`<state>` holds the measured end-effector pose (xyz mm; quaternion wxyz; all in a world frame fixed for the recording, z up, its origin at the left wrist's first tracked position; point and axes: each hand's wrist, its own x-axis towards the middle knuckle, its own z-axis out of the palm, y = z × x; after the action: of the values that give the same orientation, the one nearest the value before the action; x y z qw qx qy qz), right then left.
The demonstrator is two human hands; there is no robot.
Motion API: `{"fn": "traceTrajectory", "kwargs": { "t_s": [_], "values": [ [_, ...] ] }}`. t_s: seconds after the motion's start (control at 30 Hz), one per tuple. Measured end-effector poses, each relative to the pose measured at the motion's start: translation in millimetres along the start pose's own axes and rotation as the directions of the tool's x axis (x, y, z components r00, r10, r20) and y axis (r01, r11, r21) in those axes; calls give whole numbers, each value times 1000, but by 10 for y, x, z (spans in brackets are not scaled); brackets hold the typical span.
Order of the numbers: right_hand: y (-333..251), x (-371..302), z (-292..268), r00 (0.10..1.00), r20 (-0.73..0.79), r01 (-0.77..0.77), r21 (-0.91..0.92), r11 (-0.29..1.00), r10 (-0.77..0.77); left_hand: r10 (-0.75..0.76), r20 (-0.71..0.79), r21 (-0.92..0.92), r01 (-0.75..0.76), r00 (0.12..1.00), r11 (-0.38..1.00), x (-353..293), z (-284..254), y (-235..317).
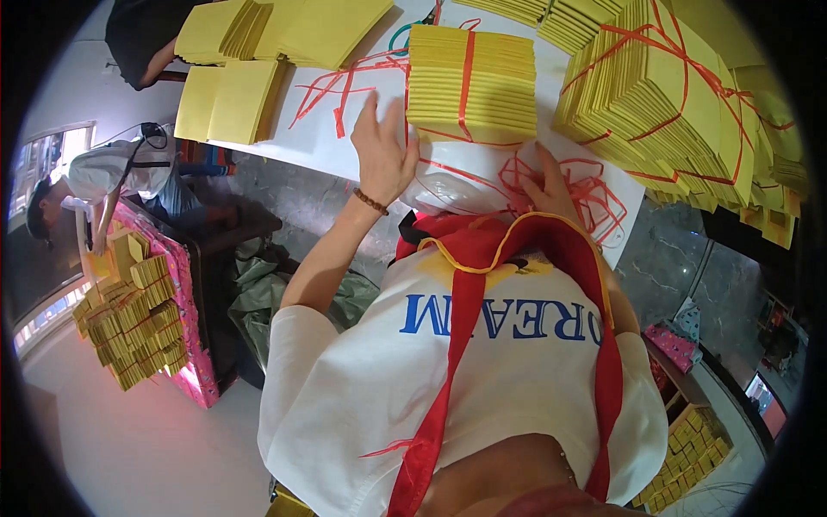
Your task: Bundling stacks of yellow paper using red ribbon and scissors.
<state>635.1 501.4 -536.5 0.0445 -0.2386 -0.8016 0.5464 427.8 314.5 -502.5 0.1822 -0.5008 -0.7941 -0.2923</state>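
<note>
In front of me on the white table (pixel 332 159) stands a stack of yellow paper envelopes (pixel 431 86). A red plastic string (pixel 467 82) runs down over the stack, and more string passes along its near edge. At the stack's near left corner is my left hand (pixel 383 151), fingers apart and pointing up, a beaded bracelet on its wrist. My right hand (pixel 551 185) is by the near right corner, fingers stretched beside a loose tangle of red string (pixel 599 202). Between my hands lies a clear plastic-wrapped bundle (pixel 452 191), against my red apron (pixel 538 233).
Loose envelopes (pixel 228 103) lie at the table's left, scissors (pixel 401 39) behind the stack. A large tied envelope bundle (pixel 655 103) stands at the right. Another person (pixel 129 168) works at the far left beside a pink-covered table (pixel 200 379) piled with tied bundles (pixel 133 314).
</note>
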Motion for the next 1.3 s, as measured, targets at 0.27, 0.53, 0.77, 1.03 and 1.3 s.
{"fn": "traceTrajectory", "kwargs": {
  "t_s": [0.27,0.53,0.77,1.03,1.3],
  "values": [
    [-249,128,-107,1000,-4,16,-71,997,-16,-417,225,-54,439,880,897,-354,61,-398],
    [-516,608,-95,977,-199,138,292,946,-81,-189,61,50,186,980,981,225,-219,302],
    [-729,673,-85,816,-105,425,-558,713,-568,-582,206,-512,593,787,621,-100,253,680],
    [-595,784,-15,811,-113,488,-409,771,-574,-590,15,-464,528,807,711,67,525,707],
    [-559,758,-53,794,-195,526,-257,811,-576,-492,-22,-448,432,870,783,99,222,559]
  ]
}}
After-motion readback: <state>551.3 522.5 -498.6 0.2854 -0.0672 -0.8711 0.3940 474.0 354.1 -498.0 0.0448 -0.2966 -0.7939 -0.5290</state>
